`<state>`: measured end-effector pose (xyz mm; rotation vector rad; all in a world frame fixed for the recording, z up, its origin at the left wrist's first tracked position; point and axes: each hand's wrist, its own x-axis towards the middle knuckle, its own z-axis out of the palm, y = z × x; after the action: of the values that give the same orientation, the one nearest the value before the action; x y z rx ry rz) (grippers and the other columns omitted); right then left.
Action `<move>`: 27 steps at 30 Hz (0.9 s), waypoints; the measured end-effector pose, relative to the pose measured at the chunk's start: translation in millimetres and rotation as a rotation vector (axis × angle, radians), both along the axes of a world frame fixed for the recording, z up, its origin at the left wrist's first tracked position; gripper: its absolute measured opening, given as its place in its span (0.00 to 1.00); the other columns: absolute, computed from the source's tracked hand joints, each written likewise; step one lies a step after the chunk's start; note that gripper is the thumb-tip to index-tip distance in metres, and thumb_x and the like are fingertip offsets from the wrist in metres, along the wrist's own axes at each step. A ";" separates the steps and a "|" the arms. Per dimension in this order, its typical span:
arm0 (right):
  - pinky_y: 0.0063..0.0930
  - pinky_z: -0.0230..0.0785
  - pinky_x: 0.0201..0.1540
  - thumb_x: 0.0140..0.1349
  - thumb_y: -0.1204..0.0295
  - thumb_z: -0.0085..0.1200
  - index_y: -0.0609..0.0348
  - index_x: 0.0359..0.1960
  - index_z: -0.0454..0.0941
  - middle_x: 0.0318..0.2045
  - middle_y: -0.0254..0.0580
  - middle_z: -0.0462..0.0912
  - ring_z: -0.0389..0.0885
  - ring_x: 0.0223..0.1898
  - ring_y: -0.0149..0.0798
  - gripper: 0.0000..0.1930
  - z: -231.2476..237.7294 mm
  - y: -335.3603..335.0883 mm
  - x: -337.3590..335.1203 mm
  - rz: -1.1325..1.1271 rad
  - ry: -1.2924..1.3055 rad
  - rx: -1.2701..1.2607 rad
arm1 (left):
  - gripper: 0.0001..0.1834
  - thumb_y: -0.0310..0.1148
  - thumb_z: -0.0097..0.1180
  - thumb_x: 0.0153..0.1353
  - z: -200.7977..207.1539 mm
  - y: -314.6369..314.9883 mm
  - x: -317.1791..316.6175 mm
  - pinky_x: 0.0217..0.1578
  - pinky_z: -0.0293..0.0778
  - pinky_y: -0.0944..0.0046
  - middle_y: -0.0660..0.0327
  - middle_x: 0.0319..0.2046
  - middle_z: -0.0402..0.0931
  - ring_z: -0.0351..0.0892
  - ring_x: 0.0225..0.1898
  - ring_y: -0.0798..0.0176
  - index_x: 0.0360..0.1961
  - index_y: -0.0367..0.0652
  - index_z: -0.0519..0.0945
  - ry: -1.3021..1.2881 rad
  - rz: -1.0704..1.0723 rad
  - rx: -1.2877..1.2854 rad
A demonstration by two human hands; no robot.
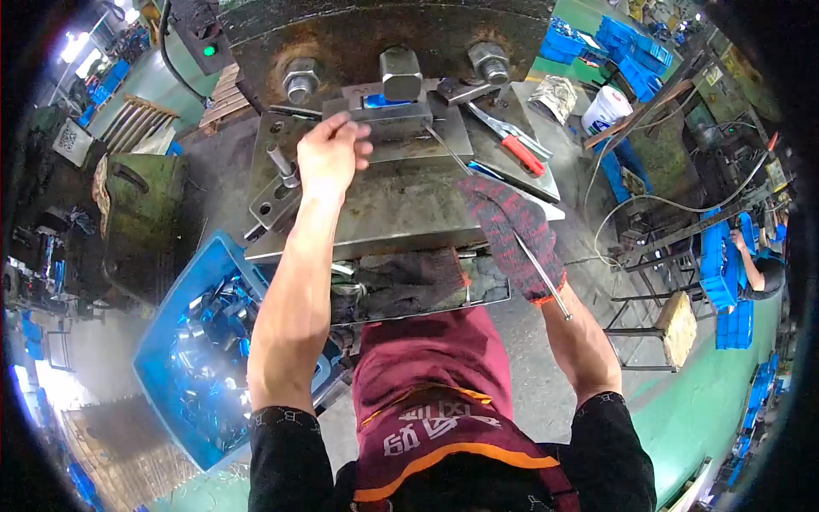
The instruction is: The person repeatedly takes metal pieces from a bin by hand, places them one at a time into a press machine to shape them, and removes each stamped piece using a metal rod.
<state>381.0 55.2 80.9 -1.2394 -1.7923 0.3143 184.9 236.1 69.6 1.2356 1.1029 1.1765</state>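
My bare left hand (328, 156) hovers over the left part of the steel die block (384, 128), its fingers loosely bent and a little apart with nothing visible in them. A shiny blue metal piece (386, 101) sits at the back of the die, below the large middle bolt (400, 75). In a dark knitted glove with red flecks, my right hand (512, 226) is closed around a thin metal rod (543, 277). The rod's far end reaches the die's right edge, and its near end sticks out past my wrist.
Red-handled pliers (522, 154) lie on the press bed's right side. At lower left stands a blue bin (175, 333) of shiny metal pieces. Dark gloves or rags (401, 286) fill the front tray. A white bucket (607, 109) is at right; farther off, another person's arm (751, 264) reaches blue crates.
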 end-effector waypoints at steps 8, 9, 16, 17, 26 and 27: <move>0.28 0.67 0.54 0.67 0.66 0.46 0.71 0.53 0.71 0.52 0.50 0.76 0.75 0.52 0.39 0.20 -12.8 -12.9 -10.3 0.070 0.716 -0.316 | 0.13 0.31 0.55 0.62 -38.6 -136.7 -132.3 0.31 0.73 0.72 0.59 0.32 0.82 0.78 0.28 0.70 0.44 0.33 0.79 0.216 0.180 -0.046; 0.29 0.65 0.56 0.67 0.65 0.45 0.73 0.53 0.69 0.52 0.51 0.75 0.74 0.53 0.41 0.21 -12.0 -21.3 -8.0 -0.028 0.557 -0.324 | 0.13 0.32 0.57 0.61 -52.6 -146.4 -161.8 0.32 0.73 0.69 0.57 0.30 0.83 0.79 0.29 0.69 0.43 0.36 0.80 0.415 0.297 -0.047; 0.35 0.66 0.56 0.68 0.62 0.42 0.70 0.53 0.71 0.50 0.51 0.77 0.75 0.53 0.42 0.22 -52.7 -85.4 -6.8 -0.202 0.475 -0.248 | 0.12 0.34 0.55 0.57 -86.1 -158.8 -284.2 0.43 0.73 0.53 0.52 0.37 0.78 0.77 0.41 0.47 0.41 0.42 0.80 1.261 0.246 0.130; 0.35 0.65 0.57 0.68 0.61 0.41 0.70 0.53 0.71 0.50 0.51 0.77 0.74 0.54 0.42 0.22 -52.4 -88.5 -7.0 -0.308 0.303 -0.272 | 0.12 0.34 0.55 0.56 -92.3 -149.1 -286.8 0.44 0.73 0.53 0.52 0.37 0.78 0.77 0.41 0.47 0.41 0.43 0.80 1.311 0.203 0.213; 0.30 0.65 0.55 0.68 0.63 0.42 0.69 0.52 0.72 0.48 0.45 0.78 0.75 0.50 0.35 0.20 -42.7 -106.3 -21.3 -0.295 0.594 -0.322 | 0.18 0.31 0.51 0.56 -144.1 -99.5 -278.6 0.51 0.69 0.57 0.64 0.47 0.75 0.66 0.56 0.57 0.49 0.55 0.79 1.818 -0.431 0.315; 0.31 0.67 0.54 0.68 0.63 0.42 0.68 0.52 0.73 0.47 0.44 0.78 0.75 0.49 0.35 0.20 -41.5 -111.1 -25.6 -0.314 0.523 -0.319 | 0.17 0.34 0.52 0.57 -154.8 -94.2 -286.1 0.50 0.69 0.57 0.64 0.46 0.75 0.64 0.57 0.58 0.49 0.58 0.79 1.890 -0.425 0.400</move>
<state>355.3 -55.9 39.4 -1.4707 -1.1110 0.6907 -101.1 141.9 -85.2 2.8076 1.6472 -0.5253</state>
